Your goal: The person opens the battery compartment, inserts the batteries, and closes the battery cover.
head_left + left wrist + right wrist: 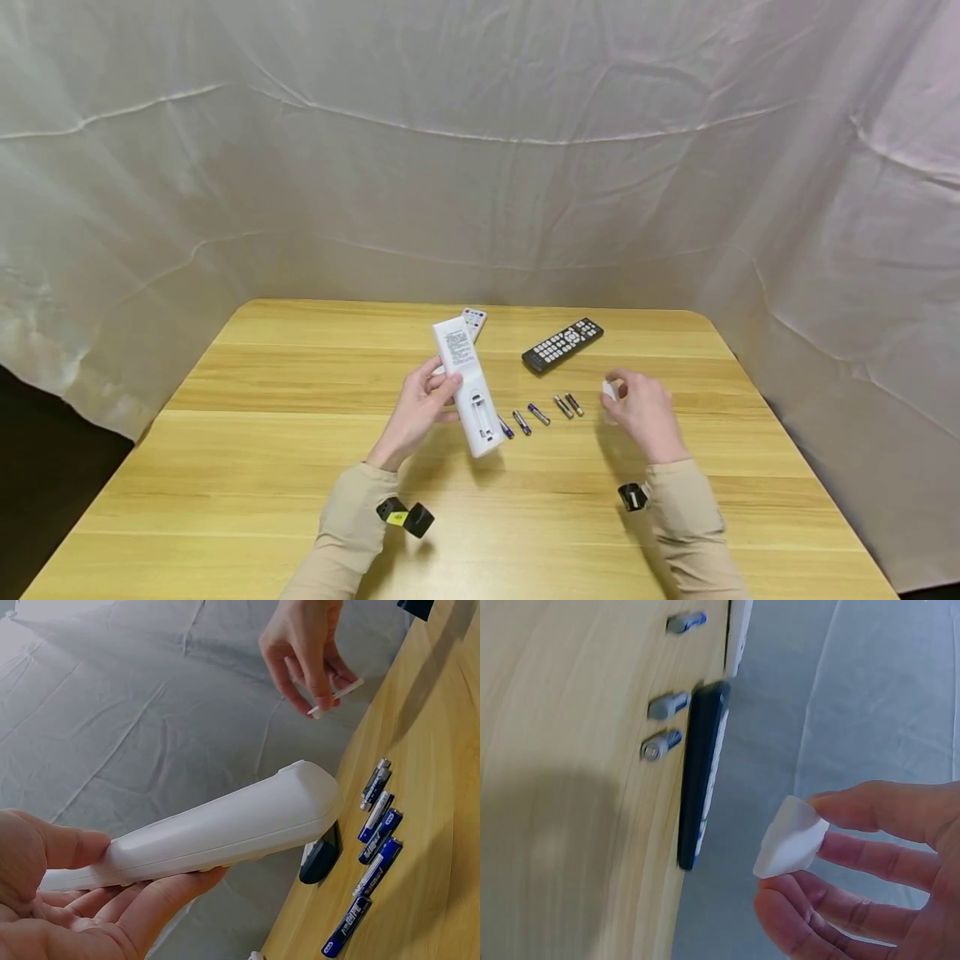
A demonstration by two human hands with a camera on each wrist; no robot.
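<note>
My left hand (pixel 415 414) grips a white remote control (pixel 467 377) above the table, its back turned up toward the head view. The battery compartment (pixel 482 415) on that back is uncovered, and no batteries show inside. In the left wrist view the remote (pixel 232 825) is seen from its side, thumb on one face and fingers beneath the other. Off to the right, my right hand (pixel 647 412) pinches a small white battery cover (pixel 791 838) between thumb and fingertips, held up over the table. Several batteries (pixel 538 414) lie in a loose row between the hands.
Behind the batteries a black remote control (pixel 562 345) lies at an angle, buttons up. Another white remote (pixel 476 317) lies farther back, partly hidden behind the held one. Grey cloth (pixel 480 200) hangs around the back and sides of the wooden table (pixel 262 467).
</note>
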